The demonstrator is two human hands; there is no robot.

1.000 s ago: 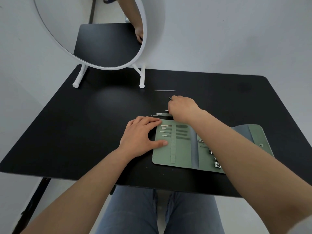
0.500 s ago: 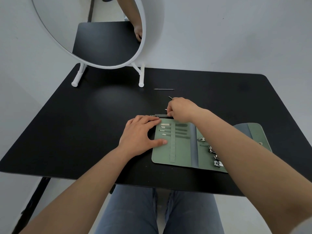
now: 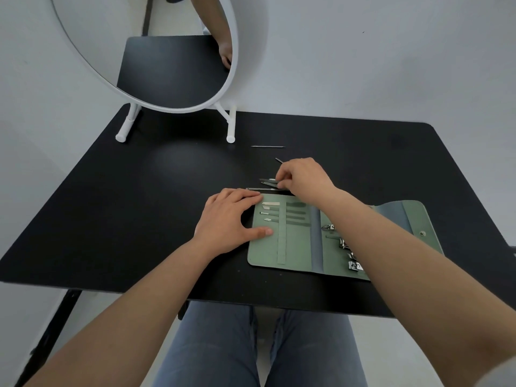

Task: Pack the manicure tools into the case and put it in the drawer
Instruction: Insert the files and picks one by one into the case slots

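A green manicure case point(image 3: 296, 247) lies unfolded on the black table point(image 3: 139, 208). Several small metal tools point(image 3: 269, 212) sit under its left strap, and nail clippers point(image 3: 353, 265) are tucked in its right half, partly hidden by my right forearm. My left hand point(image 3: 229, 222) rests flat on the case's left edge, thumb on the green surface. My right hand point(image 3: 303, 180) is just beyond the case's far edge, fingertips pinching a dark flat tool point(image 3: 267, 180). A long thin tool point(image 3: 262, 188) lies beside it. Another thin tool point(image 3: 267, 146) lies farther back, and a short one point(image 3: 278, 160) pokes out behind my right hand.
A round white-framed mirror point(image 3: 167, 65) on a stand occupies the table's back left and reflects the table and a hand. White walls surround the table. My legs in jeans point(image 3: 251, 347) are below the near edge. No drawer is in view.
My right hand has drawn back slightly towards the case and closed its fingertips on the dark flat tool, which now shows to its left. My left hand has stayed on the case.
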